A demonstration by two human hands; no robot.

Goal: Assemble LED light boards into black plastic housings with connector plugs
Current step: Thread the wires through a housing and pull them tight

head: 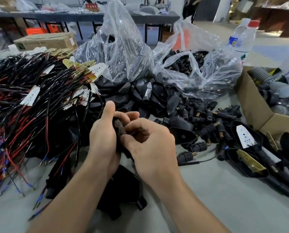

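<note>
Both hands meet over the middle of a pale grey tabletop [207, 190]. The left hand [103, 140] has its fingers curled round a black plastic housing [119, 132], with the thumb standing straight up along its edge. The right hand [151, 145] pinches the same housing from the other side, fingers bent in and thumb pressed to its near end. A dull board face with small dots shows inside the housing. Another black shell [123, 187] lies on the table under the wrists. To the left spreads a deep heap of red and black wires [22, 115], with white LED boards [30, 96] scattered through it. Beyond the hands lies a pile of empty housings [148, 96], spilling from a clear plastic bag [120, 47]. Beside it a second bag [199, 64] holds connector plugs, and more loose plugs [207, 118] cover the table to the right. At the right, an open housing with a white board in it [244, 137] lies among other dark pieces. Behind these an open cardboard box [257, 106] holds a grey corrugated hose [259, 73]. Two water bottles [241, 37] stand behind the bags, and a closed carton [46, 41] sits at the far left. Further back runs a long grey table [56, 14] with a red sign [92, 6] on it and orange stools [33, 31] beneath, on a light floor.
</note>
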